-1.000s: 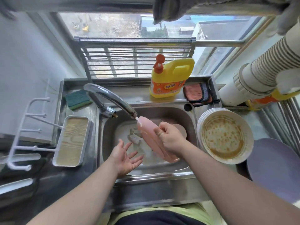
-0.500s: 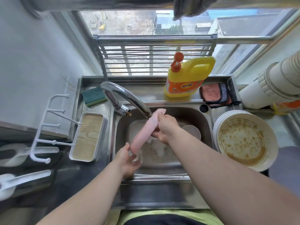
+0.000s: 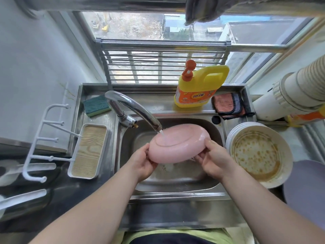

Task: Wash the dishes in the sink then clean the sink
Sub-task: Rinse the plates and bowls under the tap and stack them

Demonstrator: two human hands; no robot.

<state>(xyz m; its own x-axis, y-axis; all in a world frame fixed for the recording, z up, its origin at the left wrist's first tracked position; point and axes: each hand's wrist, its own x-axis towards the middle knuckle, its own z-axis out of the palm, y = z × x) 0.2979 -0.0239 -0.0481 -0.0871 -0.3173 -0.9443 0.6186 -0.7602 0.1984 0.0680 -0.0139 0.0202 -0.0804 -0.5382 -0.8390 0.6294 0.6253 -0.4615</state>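
Holding the plate (image 3: 177, 144) upside down, both hands, left (image 3: 142, 162) and right (image 3: 212, 160), grip its edges so tap (image 3: 133, 110) water rinses the underside.

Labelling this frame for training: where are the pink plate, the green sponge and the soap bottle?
pink plate (image 3: 177, 145), head view, underside centre.
green sponge (image 3: 95, 104), head view, top face.
soap bottle (image 3: 197, 90), head view, yellow body.

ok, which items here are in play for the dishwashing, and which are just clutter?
In play: pink oval plate, left hand, right hand, chrome faucet, steel sink, dirty white plate stack.
Idle: green sponge, yellow detergent jug, white hook rack.
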